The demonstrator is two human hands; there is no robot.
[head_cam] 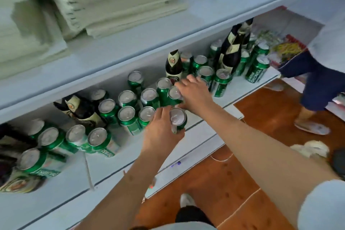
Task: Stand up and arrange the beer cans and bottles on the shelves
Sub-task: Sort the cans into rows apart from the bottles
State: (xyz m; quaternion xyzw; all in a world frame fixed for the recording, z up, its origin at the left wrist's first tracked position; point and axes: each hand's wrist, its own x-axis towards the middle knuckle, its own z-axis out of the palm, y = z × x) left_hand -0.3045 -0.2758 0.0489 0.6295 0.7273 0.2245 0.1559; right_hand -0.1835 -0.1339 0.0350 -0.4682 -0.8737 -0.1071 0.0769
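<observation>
Several green beer cans stand on the white lower shelf (201,132), mixed with dark beer bottles. My left hand (160,132) grips an upright green can (178,119) near the shelf's front edge. My right hand (194,93) holds another green can (174,95) just behind it, among a cluster of upright cans (128,115). One bottle (173,65) stands upright behind my right hand. Two more bottles (233,48) stand further right among cans. A bottle (80,110) leans behind the cans at the left.
The upper shelf (149,30) carries stacked pale papers (104,0). Another person (323,84) in dark shorts stands at the right on the wooden floor (261,164). Colourful packets (285,46) lie at the shelf's far right end. A bottle lies at the far left (20,183).
</observation>
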